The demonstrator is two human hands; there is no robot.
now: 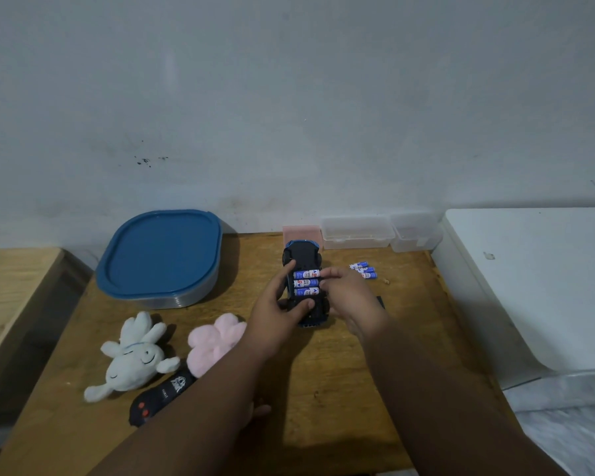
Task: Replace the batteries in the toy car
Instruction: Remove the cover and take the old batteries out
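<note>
Three batteries: blue-and-white cells (306, 282) fill the bay of the upturned blue plastic toy car (304, 269), mid wooden bench (340, 372).
Left hand (279, 314): grip clamped on car's side.
Right hand (349, 297): fingertips (323, 273) pinched at cells' ends.
Spare batteries (364, 270): just right, near clear plastic boxes (357, 232).
Left side: blue-lidded tub (158, 257), white plush (133, 359), pink plush (217, 336), black remote (162, 396).

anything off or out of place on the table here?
Nothing damaged or spilled. The car lies belly-up with three batteries in its open bay, as the job needs; both hands touch it. Loose batteries lie scattered to its right, and a dark flat piece, possibly the bay cover, sits beside the right hand.
</note>
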